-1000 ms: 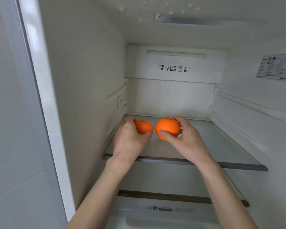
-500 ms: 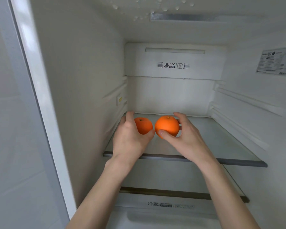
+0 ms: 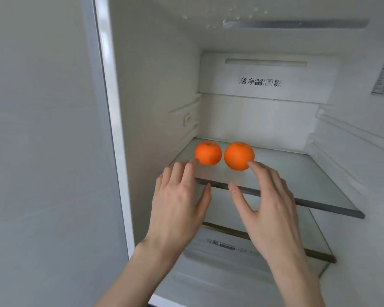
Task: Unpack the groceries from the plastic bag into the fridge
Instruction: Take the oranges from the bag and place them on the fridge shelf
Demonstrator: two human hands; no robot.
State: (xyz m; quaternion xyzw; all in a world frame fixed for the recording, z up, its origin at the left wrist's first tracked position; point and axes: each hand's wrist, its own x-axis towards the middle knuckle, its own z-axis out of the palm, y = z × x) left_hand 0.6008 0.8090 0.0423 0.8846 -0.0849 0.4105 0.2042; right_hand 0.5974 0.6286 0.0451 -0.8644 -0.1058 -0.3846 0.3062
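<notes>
Two oranges, left orange point(image 3: 208, 153) and right orange point(image 3: 239, 155), are seen side by side on the fridge's glass shelf point(image 3: 297, 180). Nothing is held: left hand point(image 3: 177, 207) and right hand point(image 3: 268, 209) are spread open just before them, fingertips at the fruit.

Single view only, from a head-worn wide-angle camera; no second view is given for overlap. The camera is set close before the open fridge point(image 3: 155, 89), facing forward and slightly down into its upper compartment. The glass shelf point(image 3: 297, 187) is seen from just above its level, the ceiling from below. Both forearms enter from the bottom edge. Straight lines are bowed near the frame edges. The outer panel point(image 3: 42, 151) fills the left third.
</notes>
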